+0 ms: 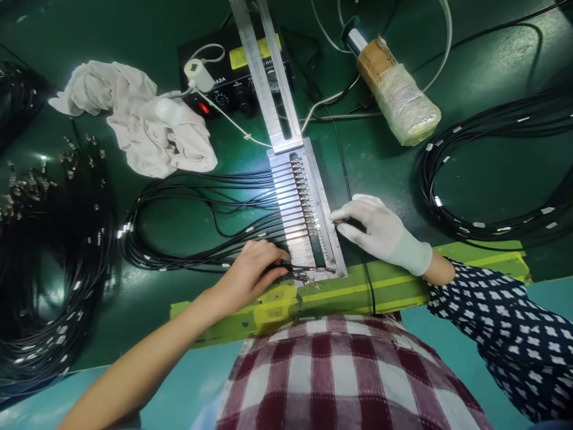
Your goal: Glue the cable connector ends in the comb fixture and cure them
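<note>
My bare left hand [257, 267] is closed round a few thin black cables [290, 268] at the near end of a metal fixture [293, 221]. Their metal-tipped ends stick out past my fingers over the fixture. Farther along it, a row of black cables lies side by side, their ends set in the slots with small red and silver tips [304, 194]. My right hand [378, 230], in a white glove, is pinched beside the fixture's right edge. Something dark shows between its fingers, mostly hidden, and I cannot make out what it is.
Behind the fixture stands a black control box [233, 71] with a lit red switch. A white cloth [138, 119] lies left of it, a wrapped bottle [394, 89] to the right. Coiled cables [447, 221] lie right; cable bundles [58, 286] lie left. Yellow-green tape [403, 292] lines the front edge.
</note>
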Demonstrator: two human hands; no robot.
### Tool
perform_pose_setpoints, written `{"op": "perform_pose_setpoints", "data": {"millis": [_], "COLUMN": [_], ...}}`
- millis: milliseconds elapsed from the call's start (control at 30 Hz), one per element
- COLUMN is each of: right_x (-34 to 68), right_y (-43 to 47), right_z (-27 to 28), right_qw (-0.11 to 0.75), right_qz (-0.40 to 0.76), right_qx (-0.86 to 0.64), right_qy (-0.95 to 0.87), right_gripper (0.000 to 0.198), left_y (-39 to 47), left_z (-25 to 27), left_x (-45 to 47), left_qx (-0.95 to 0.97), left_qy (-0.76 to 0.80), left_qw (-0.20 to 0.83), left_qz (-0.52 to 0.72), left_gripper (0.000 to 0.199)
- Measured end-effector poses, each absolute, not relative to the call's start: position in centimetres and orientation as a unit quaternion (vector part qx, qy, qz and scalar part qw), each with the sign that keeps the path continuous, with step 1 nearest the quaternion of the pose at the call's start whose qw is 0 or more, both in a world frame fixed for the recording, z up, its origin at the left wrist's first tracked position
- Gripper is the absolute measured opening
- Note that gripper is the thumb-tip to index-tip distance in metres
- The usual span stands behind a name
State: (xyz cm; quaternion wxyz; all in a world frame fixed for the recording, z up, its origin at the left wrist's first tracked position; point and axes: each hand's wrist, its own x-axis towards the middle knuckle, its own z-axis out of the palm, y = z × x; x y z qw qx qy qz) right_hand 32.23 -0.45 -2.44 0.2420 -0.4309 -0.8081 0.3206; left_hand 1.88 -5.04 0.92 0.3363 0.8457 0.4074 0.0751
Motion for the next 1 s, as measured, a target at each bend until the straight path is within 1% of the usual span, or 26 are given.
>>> {"op": "perform_pose_setpoints", "data": {"millis": [67, 133, 200, 267, 367, 533, 733, 1000], "right_x": [32.2, 32.1, 32.1, 32.1, 32.1, 32.2, 32.2, 32.2], "right_y": [-0.4, -0.3, -0.3, -0.3, -0.3, -0.4, -0.3, -0.3], "right_z": [-2.5, -2.6, -2.5, -2.5, -2.6, -2.7, -2.6, -2.5], "right_qw": [0.243, 0.243, 0.243, 0.243, 0.245, 0.244, 0.24, 0.239], "right_qz": [0.317, 0.316, 0.316, 0.316, 0.315, 0.315, 0.318, 0.324], "right_qx": [-0.435, -0.436, -0.434, -0.433, -0.432, -0.431, -0.433, -0.431], "right_qy": [-0.807, -0.807, -0.808, -0.809, -0.809, -0.81, -0.809, -0.808], "right_gripper": [0.016, 0.016, 0.016, 0.016, 0.015, 0.015, 0.015, 0.017], "left_y": [-5.1, -5.2, -5.4, -5.6, -5.8, -5.5, -4.7, -4.6], "left_z": [1.1, 0.8, 0.3, -0.2, -0.4, 0.4, 1.1, 0.5], "left_x": [1.8, 1.8, 1.8, 1.7, 1.5, 1.0, 0.8, 0.4], "left_qx": [0.844, 0.843, 0.843, 0.849, 0.872, 0.901, 0.908, 0.907], "left_qy": [0.397, 0.392, 0.395, 0.399, 0.393, 0.367, 0.358, 0.358], "left_qw": [0.351, 0.344, 0.314, 0.271, 0.225, 0.21, 0.206, 0.213], "left_qz": [0.082, 0.13, 0.187, 0.213, 0.186, 0.094, 0.071, 0.061], "left_gripper": [0.01, 0.012, 0.018, 0.025, 0.034, 0.05, 0.052, 0.054]}}
